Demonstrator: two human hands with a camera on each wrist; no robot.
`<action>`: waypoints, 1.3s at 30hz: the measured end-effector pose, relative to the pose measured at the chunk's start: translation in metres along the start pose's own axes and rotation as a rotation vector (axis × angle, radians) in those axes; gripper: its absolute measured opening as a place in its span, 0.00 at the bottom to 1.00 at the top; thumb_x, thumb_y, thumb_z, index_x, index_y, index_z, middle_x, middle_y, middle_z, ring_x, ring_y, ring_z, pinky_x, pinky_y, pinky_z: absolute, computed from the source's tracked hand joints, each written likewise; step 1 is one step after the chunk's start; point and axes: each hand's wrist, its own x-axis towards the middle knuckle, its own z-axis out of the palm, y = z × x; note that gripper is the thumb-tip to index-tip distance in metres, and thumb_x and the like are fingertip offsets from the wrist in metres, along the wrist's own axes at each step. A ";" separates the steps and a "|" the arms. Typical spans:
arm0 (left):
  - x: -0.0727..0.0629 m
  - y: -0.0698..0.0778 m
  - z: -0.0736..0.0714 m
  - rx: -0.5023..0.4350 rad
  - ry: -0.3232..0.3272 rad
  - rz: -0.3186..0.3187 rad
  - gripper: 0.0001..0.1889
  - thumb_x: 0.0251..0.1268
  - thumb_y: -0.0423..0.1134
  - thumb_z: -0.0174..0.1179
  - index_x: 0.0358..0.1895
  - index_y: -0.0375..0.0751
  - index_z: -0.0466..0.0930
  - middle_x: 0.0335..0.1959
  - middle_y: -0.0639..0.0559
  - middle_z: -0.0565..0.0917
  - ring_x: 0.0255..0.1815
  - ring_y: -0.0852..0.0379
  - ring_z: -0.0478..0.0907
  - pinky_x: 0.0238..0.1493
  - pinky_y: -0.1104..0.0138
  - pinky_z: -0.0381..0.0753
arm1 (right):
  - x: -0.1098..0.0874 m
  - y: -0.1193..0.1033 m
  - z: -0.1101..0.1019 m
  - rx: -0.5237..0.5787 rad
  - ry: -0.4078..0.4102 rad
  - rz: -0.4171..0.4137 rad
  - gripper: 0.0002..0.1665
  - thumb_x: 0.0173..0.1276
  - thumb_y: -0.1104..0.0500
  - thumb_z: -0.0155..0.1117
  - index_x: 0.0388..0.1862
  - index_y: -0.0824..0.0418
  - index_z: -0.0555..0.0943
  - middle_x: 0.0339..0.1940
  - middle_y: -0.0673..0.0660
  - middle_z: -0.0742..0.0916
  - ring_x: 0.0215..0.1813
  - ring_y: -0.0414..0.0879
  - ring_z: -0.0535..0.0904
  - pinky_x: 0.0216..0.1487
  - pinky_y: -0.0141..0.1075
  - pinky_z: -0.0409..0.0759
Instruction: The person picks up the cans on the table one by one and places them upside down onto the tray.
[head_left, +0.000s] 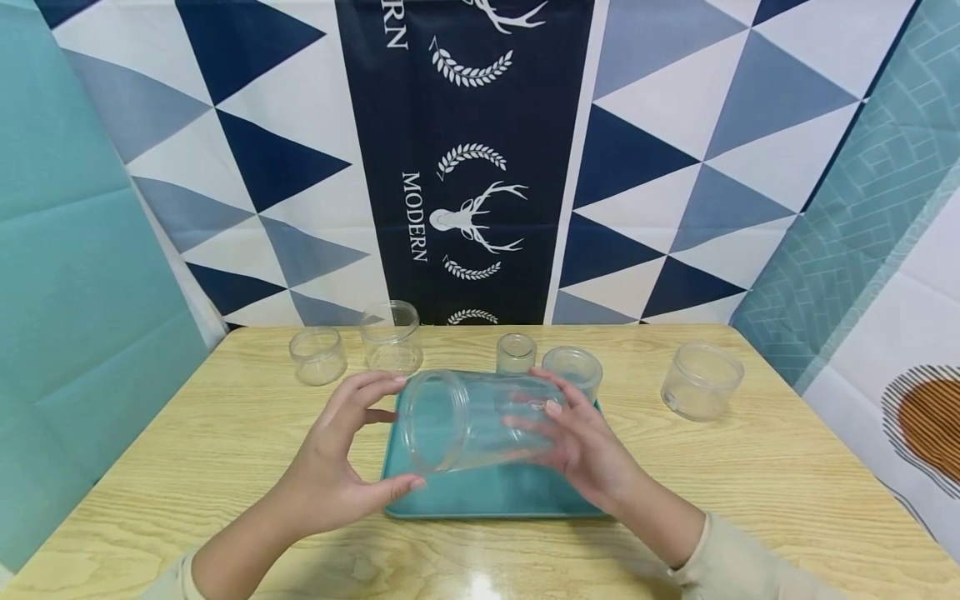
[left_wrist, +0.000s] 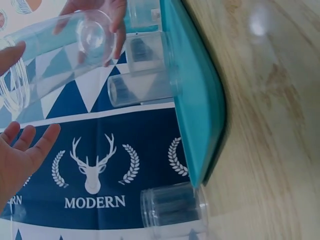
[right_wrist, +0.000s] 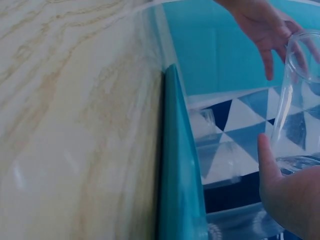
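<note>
A large clear plastic jar [head_left: 487,421] is held on its side above the teal tray [head_left: 495,493], its wide mouth turned left. My right hand [head_left: 588,446] grips the jar around its base end, with fingers showing through the clear wall. At the mouth end my left hand [head_left: 348,458] is spread in a wide C, thumb by the lower rim and fingers by the upper rim. In the left wrist view, the left fingertips [left_wrist: 37,142] stand apart from the jar; whether the thumb touches the rim I cannot tell.
Behind the held jar stand a small clear jar [head_left: 516,353] and a wider clear jar [head_left: 573,368], near the tray's back edge. Two clear jars, one short [head_left: 318,358] and one taller [head_left: 393,342], stand at the back left. Another short jar [head_left: 701,383] stands at the right on the wooden table [head_left: 225,433].
</note>
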 end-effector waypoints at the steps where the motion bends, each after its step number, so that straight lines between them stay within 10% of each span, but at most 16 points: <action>1: -0.001 -0.001 0.000 0.001 0.000 -0.012 0.40 0.52 0.48 0.74 0.65 0.33 0.67 0.63 0.42 0.68 0.60 0.47 0.70 0.50 0.60 0.82 | 0.000 -0.002 -0.001 0.000 -0.010 -0.012 0.26 0.77 0.62 0.44 0.72 0.52 0.60 0.65 0.60 0.73 0.60 0.56 0.78 0.55 0.59 0.76; 12: -0.008 -0.010 0.001 0.102 -0.051 -0.170 0.32 0.43 0.33 0.78 0.57 0.42 0.77 0.58 0.52 0.72 0.56 0.55 0.73 0.46 0.63 0.83 | 0.004 -0.030 -0.006 -0.132 -0.056 -0.140 0.27 0.76 0.65 0.43 0.71 0.51 0.64 0.64 0.60 0.74 0.61 0.54 0.78 0.53 0.56 0.79; 30: -0.012 -0.034 0.004 0.096 -0.121 -0.692 0.21 0.51 0.35 0.74 0.50 0.41 0.82 0.51 0.45 0.75 0.49 0.45 0.78 0.42 0.64 0.84 | 0.026 -0.078 -0.006 -0.537 0.073 -0.124 0.33 0.70 0.68 0.57 0.72 0.52 0.66 0.70 0.58 0.69 0.63 0.51 0.73 0.51 0.46 0.82; 39: -0.014 -0.052 0.006 0.044 -0.137 -0.899 0.24 0.54 0.36 0.72 0.56 0.37 0.80 0.55 0.41 0.76 0.49 0.47 0.78 0.38 0.62 0.83 | 0.039 -0.092 -0.001 -0.763 0.140 -0.091 0.37 0.64 0.64 0.66 0.72 0.51 0.67 0.73 0.54 0.68 0.74 0.54 0.60 0.65 0.59 0.67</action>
